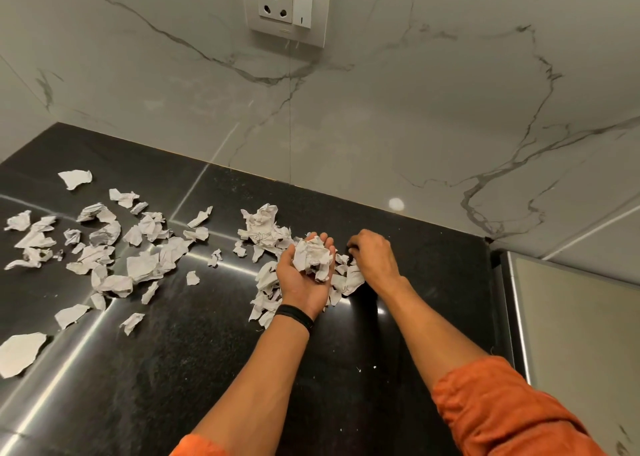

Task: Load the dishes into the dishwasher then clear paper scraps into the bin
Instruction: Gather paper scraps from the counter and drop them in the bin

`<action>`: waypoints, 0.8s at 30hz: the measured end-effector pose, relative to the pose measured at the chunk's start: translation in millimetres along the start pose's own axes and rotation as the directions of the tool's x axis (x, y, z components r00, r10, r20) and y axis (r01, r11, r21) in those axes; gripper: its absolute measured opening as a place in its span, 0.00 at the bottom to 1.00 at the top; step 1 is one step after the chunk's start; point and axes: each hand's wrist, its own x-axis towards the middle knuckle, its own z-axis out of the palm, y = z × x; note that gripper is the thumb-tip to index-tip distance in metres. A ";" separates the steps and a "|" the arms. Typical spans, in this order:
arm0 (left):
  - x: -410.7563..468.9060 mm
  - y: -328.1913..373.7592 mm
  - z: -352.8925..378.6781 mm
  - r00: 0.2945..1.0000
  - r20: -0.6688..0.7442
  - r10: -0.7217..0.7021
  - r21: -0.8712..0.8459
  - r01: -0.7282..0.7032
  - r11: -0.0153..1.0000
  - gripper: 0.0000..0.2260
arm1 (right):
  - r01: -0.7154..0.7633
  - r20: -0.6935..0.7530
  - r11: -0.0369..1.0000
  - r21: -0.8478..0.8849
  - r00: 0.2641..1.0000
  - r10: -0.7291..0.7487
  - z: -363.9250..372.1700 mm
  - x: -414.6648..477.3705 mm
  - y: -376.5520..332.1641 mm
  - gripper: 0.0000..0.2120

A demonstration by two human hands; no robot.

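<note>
Torn, crumpled white paper scraps lie across the black countertop [194,369]. One spread of paper scraps [104,247] is at the left, and a tighter pile of scraps [263,230] sits in the middle near the wall. My left hand [304,275] is palm up over that pile, cupped, carrying a heap of crumpled scraps [311,256] on its palm. My right hand [374,258] is palm down just to the right, fingers curled onto the counter at the pile's right edge. The back of the hand hides whether it pinches a scrap. No dishes, dishwasher or bin are in view.
A marble-look wall [381,109] backs the counter, with a socket and switch plate [285,3] high up. A grey cabinet or appliance side [571,351] stands past the counter's right end. A larger flat scrap [20,353] lies at the near left.
</note>
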 end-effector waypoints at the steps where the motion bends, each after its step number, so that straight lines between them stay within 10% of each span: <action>1: 0.9 0.1 0.0 1.000 -0.003 0.003 0.005 -0.003 1.000 0.21 | 0.021 0.004 1.000 -0.010 1.000 -0.021 -1.0 0.1 -0.5 0.09; 6: -0.5 -3.5 1.3 1.000 -0.015 0.013 0.023 -0.013 1.000 0.20 | -0.136 0.019 0.980 0.143 0.991 0.134 -9.2 -4.4 8.4 0.06; 9: -2.8 -5.9 2.3 1.000 -0.021 0.022 0.043 -0.021 0.999 0.19 | -0.329 0.015 0.714 0.618 0.913 0.408 -24.1 -15.1 8.5 0.05; 12: -6.8 -10.3 5.3 1.000 0.001 0.015 0.048 -0.015 0.999 0.19 | -0.212 0.047 0.480 0.851 0.942 0.332 -47.0 -35.5 -7.1 0.05; 18: -13.8 -20.0 7.4 0.999 0.046 -0.021 0.036 0.019 0.999 0.19 | -0.024 0.029 0.682 0.731 1.000 0.004 -60.7 -72.7 -46.8 0.08; 24: -23.3 -14.7 4.8 0.997 0.073 -0.022 -0.050 0.025 0.998 0.19 | -0.029 -0.108 0.711 0.703 0.983 0.147 -61.5 -74.5 -38.4 0.06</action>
